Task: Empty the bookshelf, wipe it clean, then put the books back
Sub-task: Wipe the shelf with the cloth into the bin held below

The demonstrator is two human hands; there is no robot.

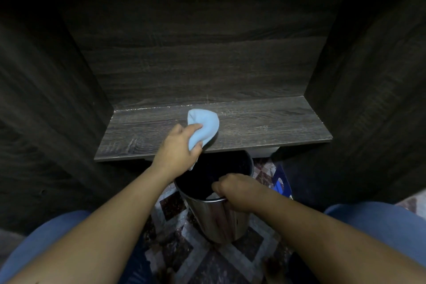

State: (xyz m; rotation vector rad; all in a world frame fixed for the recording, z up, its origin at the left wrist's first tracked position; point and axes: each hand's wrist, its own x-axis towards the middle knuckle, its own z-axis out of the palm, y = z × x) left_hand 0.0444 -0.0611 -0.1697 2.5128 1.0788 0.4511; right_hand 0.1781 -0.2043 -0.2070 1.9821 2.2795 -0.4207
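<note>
the dark grey wood-grain bookshelf board (265, 124) is bare of books, with pale dust streaks along its back edge. the left hand (178, 147) bunches a light blue soft cloth (205, 127) between thumb and curled fingers and presses it on the board near the front edge. the cloth looks limp and light, so a wadded grip likely suits it; held flat it would probably fold. the right hand (235, 189) curls over the rim of a shiny cylindrical steel bin (216, 219) just below the board's edge. the smooth metal may slip, so the rim seems the safest hold.
</note>
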